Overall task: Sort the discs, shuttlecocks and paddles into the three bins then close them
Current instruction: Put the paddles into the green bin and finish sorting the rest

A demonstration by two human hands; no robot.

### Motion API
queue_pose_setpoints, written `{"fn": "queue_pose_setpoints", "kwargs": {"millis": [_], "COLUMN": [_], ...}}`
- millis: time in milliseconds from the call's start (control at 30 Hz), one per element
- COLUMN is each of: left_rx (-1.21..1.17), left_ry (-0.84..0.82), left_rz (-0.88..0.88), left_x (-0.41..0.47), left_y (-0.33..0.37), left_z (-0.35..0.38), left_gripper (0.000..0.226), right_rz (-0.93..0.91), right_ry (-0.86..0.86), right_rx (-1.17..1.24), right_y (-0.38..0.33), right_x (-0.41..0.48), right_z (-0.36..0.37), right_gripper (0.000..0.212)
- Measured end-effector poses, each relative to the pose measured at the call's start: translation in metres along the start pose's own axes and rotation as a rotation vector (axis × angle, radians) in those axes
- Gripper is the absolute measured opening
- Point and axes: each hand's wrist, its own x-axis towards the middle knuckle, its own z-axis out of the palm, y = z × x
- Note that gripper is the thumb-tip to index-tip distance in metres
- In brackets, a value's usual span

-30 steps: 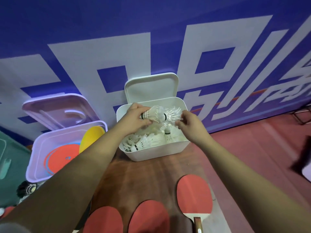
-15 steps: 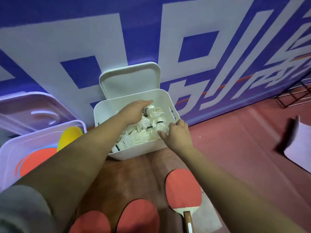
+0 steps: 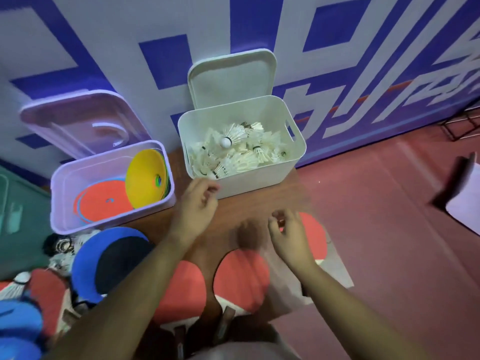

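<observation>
White feathered shuttlecocks, heaped.

The wall is deep blue, patterned with broad white blocky shapes. The white bin has a white lid and holds white shuttlecocks banded in black. The lilac bin has a see-through lilac lid; inside are a yellow disc and an orange disc edged in blue. The paddles show red faces on a brown wood-grain tabletop. The floor is dull red.
</observation>
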Motion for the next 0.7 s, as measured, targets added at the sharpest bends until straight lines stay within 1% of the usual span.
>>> {"fn": "queue_pose_setpoints", "kwargs": {"millis": [100, 133, 200, 233, 267, 300, 333, 367, 400, 433, 500, 567, 633, 667, 700], "left_rx": [-0.081, -0.082, -0.067, -0.074, -0.056, -0.008, 0.056, 0.107, 0.131, 0.138, 0.165, 0.166, 0.049, -0.075, -0.237], "left_ry": [-0.196, -0.246, -0.314, -0.346, -0.393, -0.454, -0.523, -0.572, -0.587, -0.59, -0.607, -0.608, -0.573, -0.55, -0.528], "left_rz": [-0.166, -0.239, -0.404, -0.515, -0.635, -0.721, -0.76, -0.757, -0.738, -0.718, -0.675, -0.66, -0.698, -0.725, -0.762], "left_x": [-0.052, -0.067, -0.091, -0.1, -0.107, -0.114, -0.12, -0.126, -0.131, -0.135, -0.137, -0.136, -0.138, -0.14, -0.143], "left_y": [-0.038, -0.047, -0.063, -0.071, -0.081, -0.09, -0.1, -0.11, -0.121, -0.13, -0.137, -0.128, -0.117, -0.111, -0.104], "left_z": [0.017, 0.023, 0.037, 0.044, 0.049, 0.053, 0.057, 0.062, 0.068, 0.074, 0.081, 0.076, 0.066, 0.061, 0.055], "left_gripper": [0.043, 0.042, 0.028, 0.023, 0.027, 0.041, 0.054, 0.06, 0.062, 0.063, 0.063, 0.065, 0.062, 0.055, 0.042], "right_rz": [0.152, 0.222, 0.395, 0.477, 0.552, 0.629, 0.698, 0.758, 0.809, 0.837, 0.866, 0.884, 0.855, 0.821, 0.796], "right_ry": [-0.054, -0.08, -0.141, -0.178, -0.215, -0.244, -0.261, -0.255, -0.237, -0.21, -0.164, -0.118, -0.067, -0.051, -0.051], "right_rx": [-0.043, -0.063, -0.068, -0.063, -0.062, -0.049, -0.016, 0.054, 0.138, 0.225, 0.367, 0.485, 0.611, 0.674, 0.724], "right_y": [0.021, 0.028, 0.038, 0.046, 0.05, 0.056, 0.059, 0.062, 0.063, 0.063, 0.059, 0.058, 0.055, 0.052, 0.047], "right_x": [-0.04, -0.053, -0.078, -0.089, -0.099, -0.107, -0.115, -0.121, -0.126, -0.13, -0.135, -0.137, -0.136, -0.134, -0.131], "right_z": [0.028, 0.037, 0.052, 0.06, 0.065, 0.071, 0.076, 0.08, 0.084, 0.087, 0.089, 0.09, 0.086, 0.081, 0.074], "right_gripper": [0.012, 0.015, 0.023, 0.027, 0.033, 0.038, 0.042, 0.044, 0.042, 0.036, 0.024, 0.02, 0.016, 0.018, 0.021]}}
